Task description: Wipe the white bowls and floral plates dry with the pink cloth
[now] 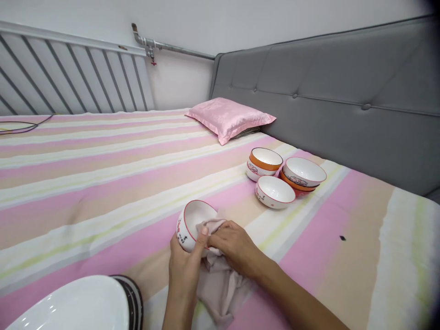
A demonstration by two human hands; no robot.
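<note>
My left hand (185, 270) grips a small white bowl with a red rim (192, 221), tilted so its mouth faces away from me. My right hand (233, 247) is closed on a pale pink cloth (220, 284) and presses it against the bowl's rim. The cloth hangs down onto the striped bedsheet (103, 183) between my forearms.
Several more bowls sit to the right: a white one (275, 191), an orange-and-white stack (264, 162) and another stack (304, 174). A pink pillow (228, 118) lies by the grey headboard (343, 101). White plates (79, 305) stand at the lower left. A cable (24, 126) lies far left.
</note>
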